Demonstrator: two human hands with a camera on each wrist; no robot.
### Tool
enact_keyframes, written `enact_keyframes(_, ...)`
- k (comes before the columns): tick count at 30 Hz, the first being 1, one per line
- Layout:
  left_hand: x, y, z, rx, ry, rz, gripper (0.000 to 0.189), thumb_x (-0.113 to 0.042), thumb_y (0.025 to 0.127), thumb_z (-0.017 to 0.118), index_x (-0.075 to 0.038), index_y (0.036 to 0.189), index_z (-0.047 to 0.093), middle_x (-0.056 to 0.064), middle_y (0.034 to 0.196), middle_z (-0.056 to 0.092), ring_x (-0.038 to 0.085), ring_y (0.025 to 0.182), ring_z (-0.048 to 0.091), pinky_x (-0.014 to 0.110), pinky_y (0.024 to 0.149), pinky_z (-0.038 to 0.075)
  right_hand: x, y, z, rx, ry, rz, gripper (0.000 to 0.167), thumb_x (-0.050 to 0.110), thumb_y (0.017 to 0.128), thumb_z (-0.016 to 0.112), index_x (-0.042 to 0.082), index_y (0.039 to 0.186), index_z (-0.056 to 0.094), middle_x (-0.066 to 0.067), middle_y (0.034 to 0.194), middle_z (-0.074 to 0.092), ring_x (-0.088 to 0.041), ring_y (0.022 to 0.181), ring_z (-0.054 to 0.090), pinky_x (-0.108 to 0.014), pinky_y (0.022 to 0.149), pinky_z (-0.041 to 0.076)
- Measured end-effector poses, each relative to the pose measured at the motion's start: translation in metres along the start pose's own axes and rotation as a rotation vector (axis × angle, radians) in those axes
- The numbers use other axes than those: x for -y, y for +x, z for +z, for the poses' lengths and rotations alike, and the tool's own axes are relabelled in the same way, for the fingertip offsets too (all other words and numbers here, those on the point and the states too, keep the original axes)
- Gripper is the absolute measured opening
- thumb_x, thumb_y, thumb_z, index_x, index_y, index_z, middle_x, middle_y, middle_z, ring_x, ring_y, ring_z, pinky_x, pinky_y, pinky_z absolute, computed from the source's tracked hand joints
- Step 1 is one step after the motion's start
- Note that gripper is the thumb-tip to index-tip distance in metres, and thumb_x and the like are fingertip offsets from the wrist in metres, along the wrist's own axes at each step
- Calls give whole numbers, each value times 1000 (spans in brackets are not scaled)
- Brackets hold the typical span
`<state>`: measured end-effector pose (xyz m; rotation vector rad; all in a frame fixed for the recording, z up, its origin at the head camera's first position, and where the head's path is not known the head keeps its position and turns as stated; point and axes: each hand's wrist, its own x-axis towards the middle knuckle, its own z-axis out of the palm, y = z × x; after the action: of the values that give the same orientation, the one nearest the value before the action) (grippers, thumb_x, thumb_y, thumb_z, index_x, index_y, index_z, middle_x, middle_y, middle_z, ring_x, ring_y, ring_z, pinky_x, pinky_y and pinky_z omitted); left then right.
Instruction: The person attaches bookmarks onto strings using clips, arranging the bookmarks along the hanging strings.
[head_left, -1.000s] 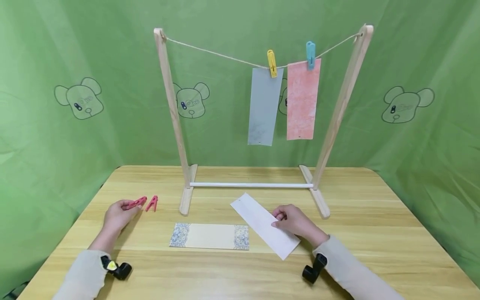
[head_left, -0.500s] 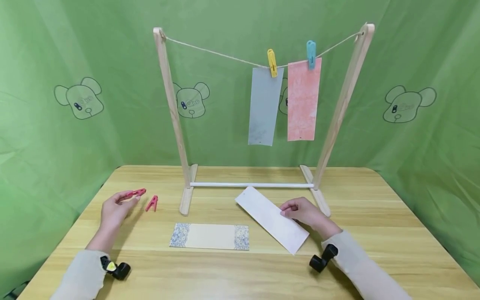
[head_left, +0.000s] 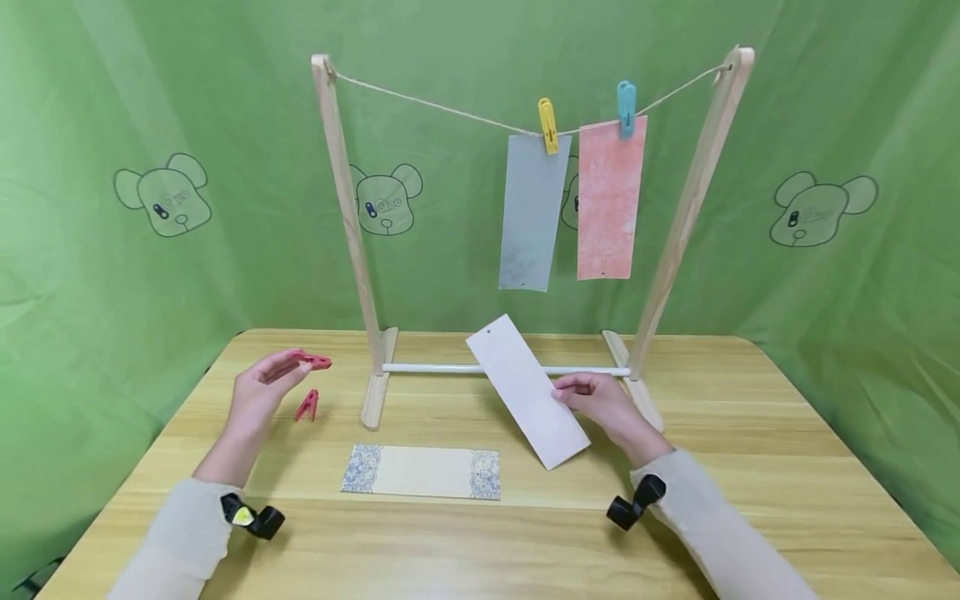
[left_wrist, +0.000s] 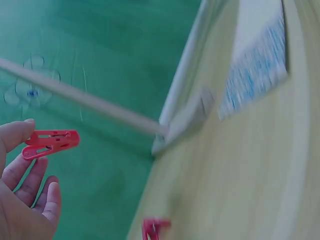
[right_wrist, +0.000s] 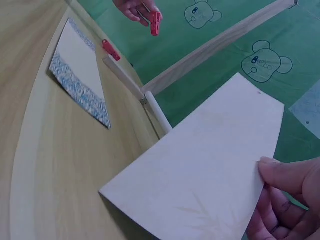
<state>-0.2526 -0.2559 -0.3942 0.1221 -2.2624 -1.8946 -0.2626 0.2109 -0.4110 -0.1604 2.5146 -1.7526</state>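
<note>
My left hand pinches a red clothespin between thumb and fingers, raised over the left of the table. A second red clothespin stands on the tabletop just below it. Between thumb and fingers of my right hand is the right edge of a pale, whitish paper card with a small hole near its top. The card is tilted and lifted off the table; faint leaf-like marks show on it in the right wrist view. A cream card with blue patterned ends lies flat between the hands.
Behind stands a wooden frame with a sagging string and a white bottom bar. A yellow clothespin holds a grey-blue card on the string; a blue clothespin holds a pink card.
My left hand has lifted its red clothespin up and to the right. My right hand has raised the whitish card off the table, its top now in front of the white bar.
</note>
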Motion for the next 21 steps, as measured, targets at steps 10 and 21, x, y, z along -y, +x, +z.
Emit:
enact_keyframes(10, -35, 7, 36, 49, -192, 19, 34, -20, 82, 74, -17, 114, 62, -15, 97, 67, 2, 97, 61, 14, 90, 46, 21, 18, 23, -62, 131, -54, 28, 6, 87, 66, -11, 108, 61, 7, 81, 66, -5, 75, 61, -20, 74, 54)
enact_keyframes(21, -79, 22, 64, 57, -276, 111, 40, -13, 80, 76, -5, 116, 61, -9, 96, 69, 7, 94, 63, 16, 88, 49, 46, 37, 41, -102, 173, -69, 29, 12, 86, 69, -6, 108, 64, 7, 84, 67, -6, 78, 61, -23, 76, 54)
